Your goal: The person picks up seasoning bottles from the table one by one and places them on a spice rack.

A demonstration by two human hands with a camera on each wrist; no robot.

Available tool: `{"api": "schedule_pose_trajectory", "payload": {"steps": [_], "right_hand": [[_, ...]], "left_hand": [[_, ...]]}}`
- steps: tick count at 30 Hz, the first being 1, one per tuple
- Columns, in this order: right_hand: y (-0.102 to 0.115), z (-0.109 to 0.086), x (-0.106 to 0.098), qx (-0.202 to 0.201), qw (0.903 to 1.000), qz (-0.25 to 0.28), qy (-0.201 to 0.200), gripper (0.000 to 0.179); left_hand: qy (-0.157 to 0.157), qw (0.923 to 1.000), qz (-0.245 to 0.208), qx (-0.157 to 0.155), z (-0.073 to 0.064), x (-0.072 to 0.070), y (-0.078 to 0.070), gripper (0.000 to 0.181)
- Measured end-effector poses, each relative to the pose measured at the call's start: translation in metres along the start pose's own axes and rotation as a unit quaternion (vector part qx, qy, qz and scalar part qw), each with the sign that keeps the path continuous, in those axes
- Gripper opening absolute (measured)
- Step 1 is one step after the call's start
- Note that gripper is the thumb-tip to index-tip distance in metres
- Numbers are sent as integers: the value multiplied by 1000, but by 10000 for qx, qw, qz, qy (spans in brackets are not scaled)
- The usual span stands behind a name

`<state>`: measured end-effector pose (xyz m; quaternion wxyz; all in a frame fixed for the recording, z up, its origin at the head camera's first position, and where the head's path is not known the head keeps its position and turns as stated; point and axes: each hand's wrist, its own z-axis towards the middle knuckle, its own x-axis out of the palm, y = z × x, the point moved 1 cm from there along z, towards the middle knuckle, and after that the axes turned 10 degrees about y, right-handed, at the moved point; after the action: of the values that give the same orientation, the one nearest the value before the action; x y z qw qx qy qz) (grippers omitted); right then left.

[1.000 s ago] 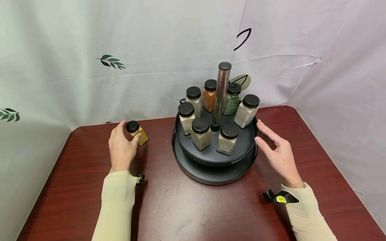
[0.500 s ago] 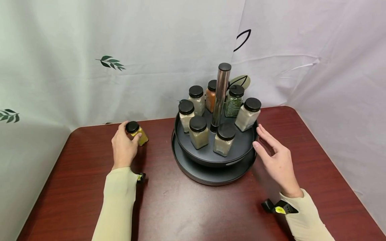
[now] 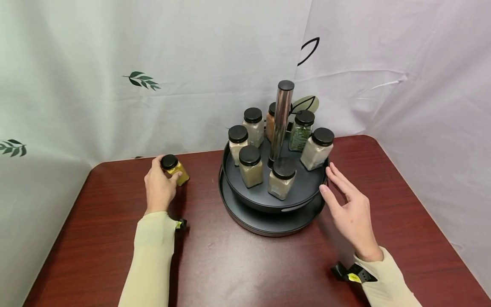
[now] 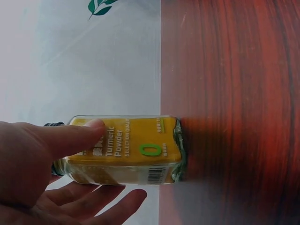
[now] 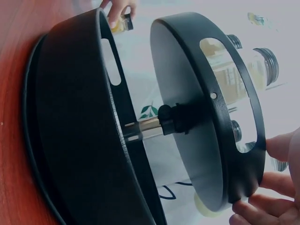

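Observation:
My left hand (image 3: 159, 189) pinches a turmeric powder jar (image 4: 136, 145), a square glass jar with yellow powder and a black lid, at the table's left rear. Whether its base touches the table I cannot tell. My right hand (image 3: 350, 213) lies at the right side of a black two-tier turntable; its extended fingertips (image 5: 253, 185) touch the outer wall of the upper tray (image 3: 307, 183). Several black-lidded spice jars stand on that tray, among them a green herb jar (image 3: 301, 132) and a pale powder jar (image 3: 316, 149). An orange spice jar (image 3: 270, 128) is partly behind the post.
A shiny post (image 3: 281, 123) rises from the turntable's centre. The wider lower tray (image 3: 264, 228) sits on the reddish-brown wooden table (image 3: 222, 264). White cloth (image 3: 192, 111) with leaf prints hangs close behind the table and along its sides.
The upper tray has turned: its front jars shifted left and the rear ones right. My right hand slid slightly towards me with it. The left hand shifted slightly right; its jar stayed nearly still.

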<state>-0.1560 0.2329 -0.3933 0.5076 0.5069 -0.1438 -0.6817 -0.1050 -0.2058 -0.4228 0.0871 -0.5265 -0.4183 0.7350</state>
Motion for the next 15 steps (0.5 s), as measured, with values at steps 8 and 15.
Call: {"api": "schedule_pose_trajectory", "payload": {"steps": [8,15], "right_hand": [[4,-4,1,-12,9994,-334,-107,43],[8,-9,2,1,9991,-413,-131,44]], "left_hand": [[50,10000,-13,-45,2,0,1,62],[35,10000,-37,-53,4,1,3,61]]}}
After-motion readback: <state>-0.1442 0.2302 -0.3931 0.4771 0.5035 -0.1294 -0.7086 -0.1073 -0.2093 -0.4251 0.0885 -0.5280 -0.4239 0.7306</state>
